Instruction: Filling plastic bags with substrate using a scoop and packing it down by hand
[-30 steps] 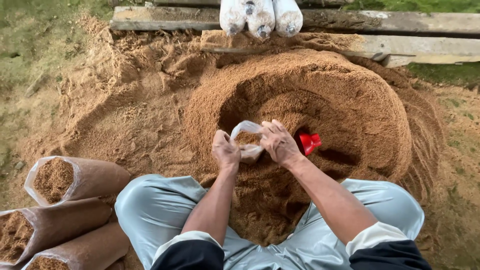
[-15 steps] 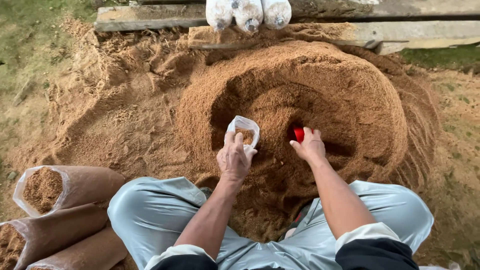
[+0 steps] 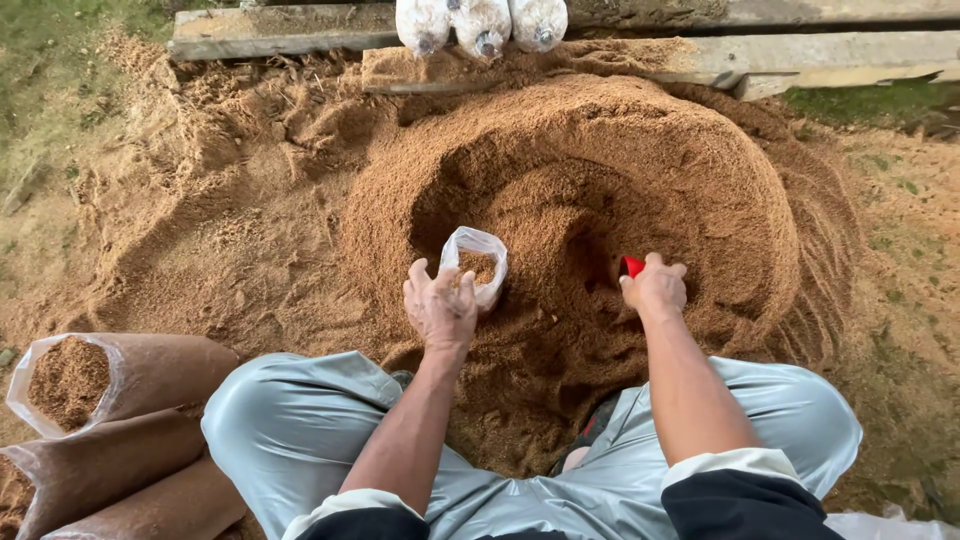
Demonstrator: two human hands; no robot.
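Note:
My left hand [image 3: 440,305] grips a small clear plastic bag [image 3: 480,262], mouth open and partly filled with brown sawdust, upright in the hollow of a big sawdust mound [image 3: 600,190]. To the right, my right hand [image 3: 655,285] is closed on a red scoop [image 3: 632,265], whose tip is pushed into the sawdust; most of the scoop is hidden by my fingers. My knees in grey trousers frame the bottom of the view.
Three filled plastic bags [image 3: 110,375] of sawdust lie stacked at the lower left. Three white bags [image 3: 480,22] rest on wooden planks [image 3: 820,50] at the top. Loose sawdust spreads left of the mound; grass borders both sides.
My right hand left the bag, moved right and dug the red scoop into the mound. My left hand kept holding the bag upright.

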